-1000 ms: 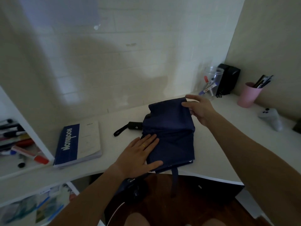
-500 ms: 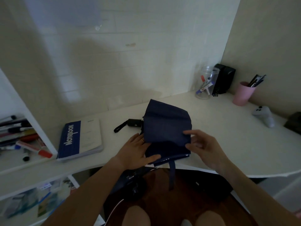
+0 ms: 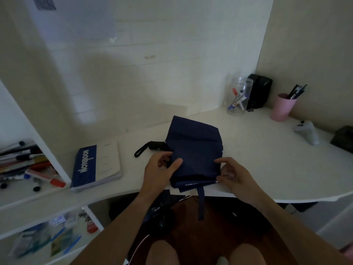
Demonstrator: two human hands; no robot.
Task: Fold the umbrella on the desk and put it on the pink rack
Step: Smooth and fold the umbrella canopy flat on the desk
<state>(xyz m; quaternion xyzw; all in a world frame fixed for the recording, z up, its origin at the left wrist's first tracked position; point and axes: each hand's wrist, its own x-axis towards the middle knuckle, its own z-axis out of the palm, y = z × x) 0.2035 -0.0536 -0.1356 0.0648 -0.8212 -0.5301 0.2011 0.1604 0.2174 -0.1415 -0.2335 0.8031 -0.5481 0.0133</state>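
Both hands work the umbrella [image 3: 194, 150] mid-frame: left hand [image 3: 159, 172] pinches its left edge, right hand [image 3: 234, 175] fingers curled, grip unclear (slack cloth may unfold; dangling strap [image 3: 201, 203] could snag).

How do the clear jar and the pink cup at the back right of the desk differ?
The clear jar is see-through and shows markers lying loose and tilted inside; the pink cup is opaque, with dark pens sticking out above its rim. The clear jar stands further left, beside a black box; the pink cup stands nearer the right wall. Both stand upright on the desk and hold writing tools.
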